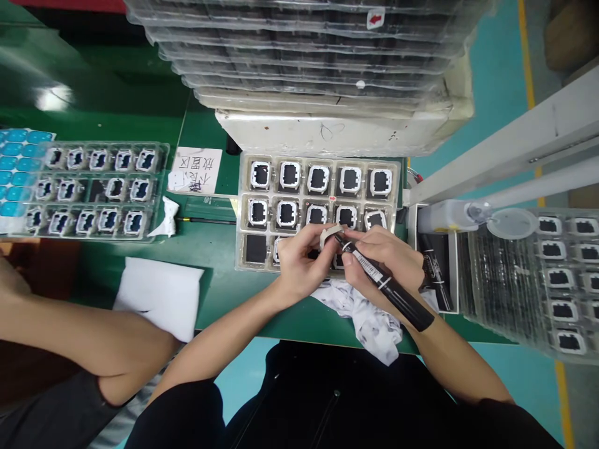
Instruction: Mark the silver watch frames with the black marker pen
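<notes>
My left hand (304,262) pinches a small white square frame part (331,233) just above a clear plastic tray (239,215). In my right hand (388,259) is a black marker pen (405,302), its tip pointing up and left against or very near the part. The tray holds rows of similar white frames (289,175) in square pockets. One bare pocket (256,248) shows at the front left of the tray, while my hands hide several others. Beneath my right wrist lies a crumpled white cloth (374,321).
Tall stacked trays (304,50) stand behind on a white foam block (327,132). At right are a box with another marker (437,274), a plastic bottle (449,215) and more filled trays (561,280). A co-worker's arm (93,324) and a second tray (98,187) are at left.
</notes>
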